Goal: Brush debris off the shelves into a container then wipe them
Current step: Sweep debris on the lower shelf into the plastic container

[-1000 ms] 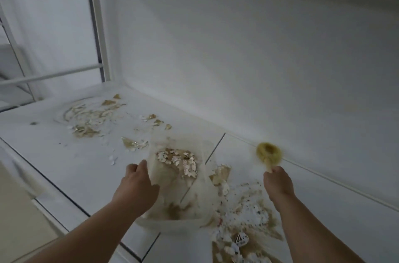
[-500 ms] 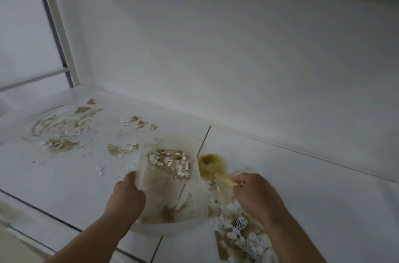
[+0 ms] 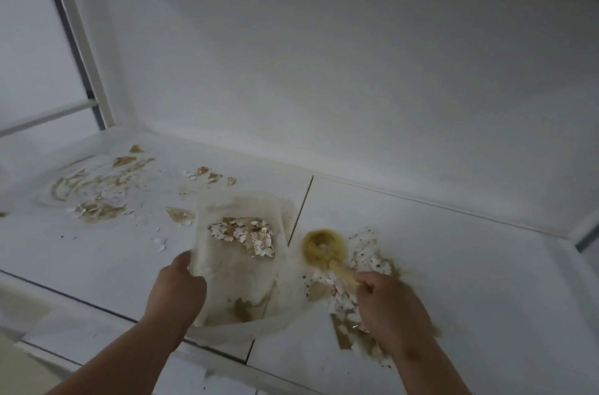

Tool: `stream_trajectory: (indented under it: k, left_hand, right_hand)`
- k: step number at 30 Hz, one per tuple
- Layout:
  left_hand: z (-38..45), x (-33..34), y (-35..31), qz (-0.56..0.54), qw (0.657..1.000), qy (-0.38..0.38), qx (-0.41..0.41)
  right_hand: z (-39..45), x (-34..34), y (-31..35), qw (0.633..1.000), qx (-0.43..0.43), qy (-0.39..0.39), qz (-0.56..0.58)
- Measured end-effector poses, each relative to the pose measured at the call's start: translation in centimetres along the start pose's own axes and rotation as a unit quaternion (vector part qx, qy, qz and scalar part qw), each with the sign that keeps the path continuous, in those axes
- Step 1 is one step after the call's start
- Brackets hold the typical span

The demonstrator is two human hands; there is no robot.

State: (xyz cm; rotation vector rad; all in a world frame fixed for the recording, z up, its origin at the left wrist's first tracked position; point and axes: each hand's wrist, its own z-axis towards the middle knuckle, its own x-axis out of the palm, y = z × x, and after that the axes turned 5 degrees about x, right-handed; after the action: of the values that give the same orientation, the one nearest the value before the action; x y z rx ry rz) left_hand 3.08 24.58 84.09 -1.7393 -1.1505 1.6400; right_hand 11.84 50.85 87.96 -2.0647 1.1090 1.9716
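Left hand point(image 3: 176, 292) grips container point(image 3: 240, 260) rim; right hand point(image 3: 389, 304) grips brush point(image 3: 324, 247), head beside container, on debris point(image 3: 366, 260).

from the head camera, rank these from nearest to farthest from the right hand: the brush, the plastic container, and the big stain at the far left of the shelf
1. Brush: gripped by the right hand.
2. Plastic container: just to its left, held by the left hand.
3. Big stain: far left of the shelf.

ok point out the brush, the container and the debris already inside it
brush point(image 3: 323, 245): head view, on its round yellow bristle head
container point(image 3: 240, 284): head view, on its translucent inner floor
debris in the container point(image 3: 244, 234): head view, middle of the flake pile
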Motion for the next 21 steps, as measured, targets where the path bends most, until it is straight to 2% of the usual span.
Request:
stream_trajectory:
  k: [4,9,12,15,17,21]
  left_hand:
    - [-0.3,0.0,0.3,0.007,1.0,-0.002,0.004]
    - [-0.3,0.0,0.3,0.042,0.998,-0.011,0.034]
    - [-0.2,-0.1,0.4,0.051,0.998,-0.005,0.039]
    - [-0.3,-0.1,0.2,0.063,0.997,0.008,0.043]
    - [-0.3,0.0,0.0,0.075,0.996,0.015,0.053]
    - [-0.6,0.3,-0.4,0.122,0.99,0.028,0.064]
  right_hand:
    - [-0.6,-1.2,-0.6,0.999,0.01,-0.041,0.019]
    - [-2.4,1.8,1.1,0.997,-0.041,0.034,0.056]
    - [-3.3,1.9,-0.9,0.998,-0.001,0.032,0.049]
    - [-3.8,0.5,-2.7,0.999,0.03,-0.006,0.039]
    - [-3.9,0.2,-2.8,0.998,0.017,-0.019,0.058]
    - [-4.6,1.3,-1.4,0.998,-0.024,0.022,0.058]
